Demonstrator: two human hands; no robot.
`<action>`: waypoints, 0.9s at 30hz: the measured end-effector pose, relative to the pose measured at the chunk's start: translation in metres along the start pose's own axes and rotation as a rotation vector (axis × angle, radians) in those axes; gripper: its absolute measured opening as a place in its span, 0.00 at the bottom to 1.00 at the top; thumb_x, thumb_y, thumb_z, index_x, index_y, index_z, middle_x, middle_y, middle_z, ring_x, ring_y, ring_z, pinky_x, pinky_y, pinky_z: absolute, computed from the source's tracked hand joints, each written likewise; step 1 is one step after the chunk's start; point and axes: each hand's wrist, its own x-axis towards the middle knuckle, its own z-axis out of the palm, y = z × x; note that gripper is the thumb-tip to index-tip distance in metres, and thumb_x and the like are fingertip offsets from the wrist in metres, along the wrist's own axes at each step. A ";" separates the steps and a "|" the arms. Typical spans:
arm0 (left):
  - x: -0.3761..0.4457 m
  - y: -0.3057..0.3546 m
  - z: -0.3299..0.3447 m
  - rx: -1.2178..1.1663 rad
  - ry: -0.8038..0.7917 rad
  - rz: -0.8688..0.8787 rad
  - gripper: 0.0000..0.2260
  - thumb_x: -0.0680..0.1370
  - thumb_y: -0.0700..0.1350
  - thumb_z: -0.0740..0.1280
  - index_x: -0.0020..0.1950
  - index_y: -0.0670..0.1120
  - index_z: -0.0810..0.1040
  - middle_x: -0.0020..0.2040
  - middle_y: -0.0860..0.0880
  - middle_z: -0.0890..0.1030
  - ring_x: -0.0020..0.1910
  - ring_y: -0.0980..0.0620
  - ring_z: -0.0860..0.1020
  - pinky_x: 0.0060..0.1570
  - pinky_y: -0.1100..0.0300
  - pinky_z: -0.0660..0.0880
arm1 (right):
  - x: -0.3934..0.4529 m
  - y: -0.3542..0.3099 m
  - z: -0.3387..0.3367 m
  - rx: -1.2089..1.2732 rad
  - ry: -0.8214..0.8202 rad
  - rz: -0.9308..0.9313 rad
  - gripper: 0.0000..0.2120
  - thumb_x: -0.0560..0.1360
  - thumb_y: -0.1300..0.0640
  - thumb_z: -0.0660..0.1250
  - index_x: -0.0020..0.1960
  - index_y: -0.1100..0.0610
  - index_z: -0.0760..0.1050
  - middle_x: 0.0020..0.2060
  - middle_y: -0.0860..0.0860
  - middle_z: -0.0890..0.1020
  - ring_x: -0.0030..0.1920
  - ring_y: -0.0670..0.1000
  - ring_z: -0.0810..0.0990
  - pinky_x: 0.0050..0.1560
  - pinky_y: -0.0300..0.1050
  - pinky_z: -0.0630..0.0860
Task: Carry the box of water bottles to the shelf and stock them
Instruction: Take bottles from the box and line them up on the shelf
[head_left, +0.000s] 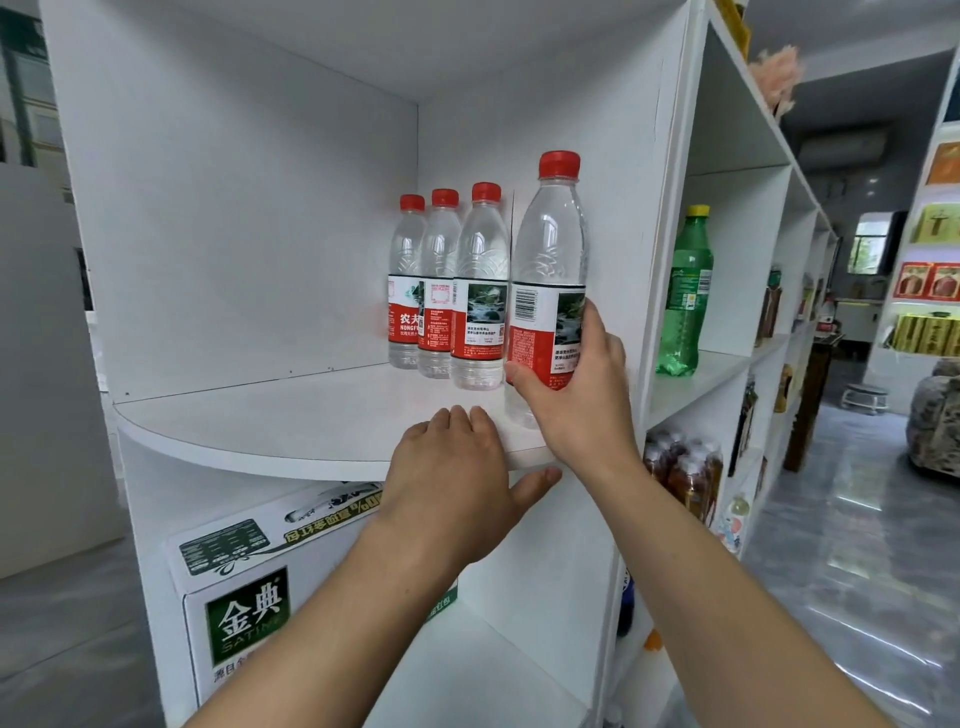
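Note:
A clear water bottle (546, 270) with a red cap and red-and-white label stands at the front right of the white shelf board (291, 415). My right hand (576, 395) is wrapped around its lower half. Three matching water bottles (447, 291) stand in a row behind it, along the right wall of the compartment. My left hand (457, 483) grips the front edge of the shelf board, fingers on top and thumb underneath. The box that held the bottles is not in view.
A white and green carton (234, 587) with printed characters sits in the compartment below. A green soda bottle (685, 296) stands in the neighbouring shelf unit to the right, with dark drink bottles (685, 467) lower down. An aisle with a glossy floor runs right.

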 end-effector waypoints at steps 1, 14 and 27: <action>-0.001 0.000 0.000 -0.005 0.001 -0.004 0.34 0.75 0.72 0.48 0.60 0.44 0.71 0.58 0.46 0.78 0.59 0.46 0.75 0.57 0.52 0.71 | 0.003 0.002 0.001 -0.026 0.018 0.012 0.42 0.73 0.52 0.76 0.80 0.51 0.55 0.69 0.52 0.69 0.68 0.51 0.72 0.65 0.42 0.70; -0.002 0.001 0.001 0.009 -0.008 -0.017 0.36 0.75 0.72 0.45 0.63 0.44 0.69 0.58 0.46 0.77 0.59 0.46 0.75 0.58 0.52 0.70 | 0.031 0.002 0.012 -0.323 0.048 0.054 0.32 0.73 0.49 0.75 0.72 0.56 0.67 0.60 0.57 0.74 0.60 0.58 0.78 0.58 0.48 0.75; 0.000 0.000 0.005 0.009 0.037 0.011 0.38 0.75 0.73 0.44 0.67 0.44 0.68 0.58 0.46 0.78 0.59 0.46 0.75 0.58 0.52 0.70 | 0.049 -0.003 0.030 -0.436 0.044 0.032 0.29 0.69 0.48 0.79 0.62 0.61 0.74 0.58 0.57 0.83 0.59 0.59 0.81 0.54 0.49 0.77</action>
